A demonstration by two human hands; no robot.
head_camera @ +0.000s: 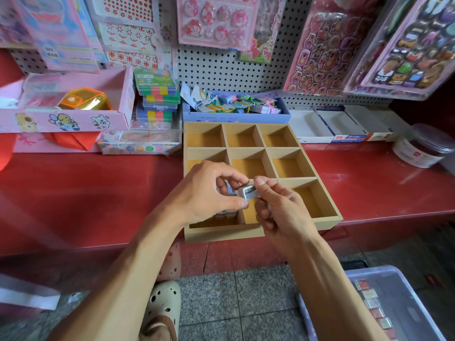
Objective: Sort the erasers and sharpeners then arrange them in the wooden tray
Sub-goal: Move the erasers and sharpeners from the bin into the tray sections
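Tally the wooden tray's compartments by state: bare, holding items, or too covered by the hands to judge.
Bare: 6
Holding small items: 1, near left
Partly hidden by the left hand and right hand, which pinch a sharpener: 2
Total: 9 compartments in the tray

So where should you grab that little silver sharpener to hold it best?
Pinch the silver sharpener on its two narrow side edges, coming from above. It is a small flat block with its broad blade face up, so the thin sides give fingers a steady grip. Both the left hand and right hand already pinch it above the wooden tray.
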